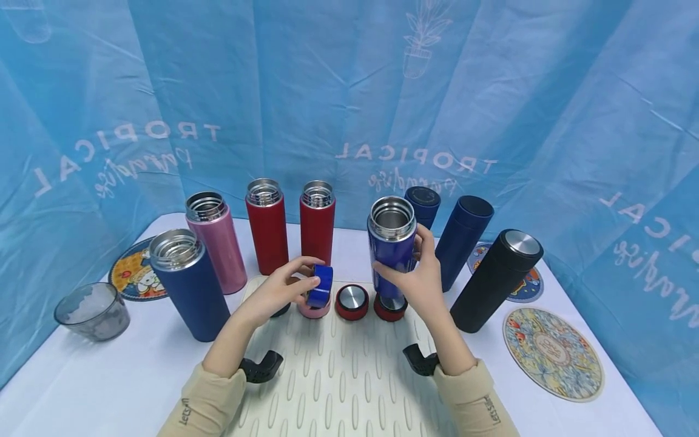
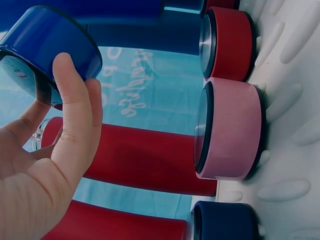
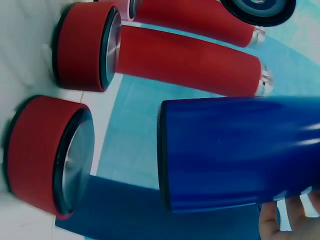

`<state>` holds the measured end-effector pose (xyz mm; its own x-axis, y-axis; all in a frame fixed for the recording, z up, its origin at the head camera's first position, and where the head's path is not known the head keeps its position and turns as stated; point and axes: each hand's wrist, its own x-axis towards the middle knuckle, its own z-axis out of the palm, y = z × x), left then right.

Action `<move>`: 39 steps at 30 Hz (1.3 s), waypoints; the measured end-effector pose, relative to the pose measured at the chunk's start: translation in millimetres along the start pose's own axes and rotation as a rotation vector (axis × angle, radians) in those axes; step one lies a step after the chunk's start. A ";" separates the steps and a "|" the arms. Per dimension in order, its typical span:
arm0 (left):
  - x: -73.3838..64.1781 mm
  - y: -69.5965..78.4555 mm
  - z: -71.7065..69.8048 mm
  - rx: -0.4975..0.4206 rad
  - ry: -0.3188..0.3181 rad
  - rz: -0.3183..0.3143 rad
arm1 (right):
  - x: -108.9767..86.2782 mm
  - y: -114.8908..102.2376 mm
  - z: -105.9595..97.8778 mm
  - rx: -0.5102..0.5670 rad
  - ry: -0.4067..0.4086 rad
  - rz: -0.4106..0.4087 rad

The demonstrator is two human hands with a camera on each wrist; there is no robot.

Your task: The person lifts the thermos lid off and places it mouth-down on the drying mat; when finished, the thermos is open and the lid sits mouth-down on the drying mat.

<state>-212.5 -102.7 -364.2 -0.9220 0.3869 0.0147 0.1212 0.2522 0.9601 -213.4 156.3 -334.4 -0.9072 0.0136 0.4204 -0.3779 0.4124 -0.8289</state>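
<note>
My left hand (image 1: 278, 292) pinches a glossy blue bottle lid (image 1: 322, 286), held tilted above the mat; the left wrist view shows thumb and fingers around the lid (image 2: 55, 42). In my right hand (image 1: 425, 276) is a glossy blue thermos bottle (image 1: 389, 258), uncapped, its steel mouth facing up. The right wrist view shows the bottle's base (image 3: 220, 155) raised clear of the lids. Below stand two red lids with steel tops (image 1: 352, 303) (image 3: 42, 155), a pink lid (image 2: 232, 129) and a navy lid (image 2: 227, 220), lined up on the mat.
A textured cream mat (image 1: 338, 388) covers the front middle. Uncapped red bottles (image 1: 266, 237), a pink bottle (image 1: 222, 252) and a navy bottle (image 1: 191, 297) stand behind and left, near a glass bowl (image 1: 93, 312). Capped navy (image 1: 463, 246) and black bottles (image 1: 491, 282) and round coasters (image 1: 554, 355) occupy the right.
</note>
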 end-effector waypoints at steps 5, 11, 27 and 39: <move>0.8 -0.8 0.1 0.006 0.001 -0.016 | 17.9 5.9 15.9 0.093 0.029 0.025; 1.0 -0.7 0.3 0.005 -0.006 -0.025 | 39.1 22.1 36.6 0.198 0.036 0.090; 1.9 -2.3 1.5 0.008 -0.021 -0.021 | 62.0 45.7 69.5 0.182 -0.003 0.168; 1.3 -1.2 1.0 0.022 -0.023 -0.010 | 68.1 53.7 75.5 0.178 -0.028 0.220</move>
<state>-213.5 -101.5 -365.5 -0.9144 0.4048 -0.0019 0.1199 0.2754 0.9538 -309.3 110.7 -378.1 -0.9749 0.0594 0.2146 -0.1952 0.2362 -0.9519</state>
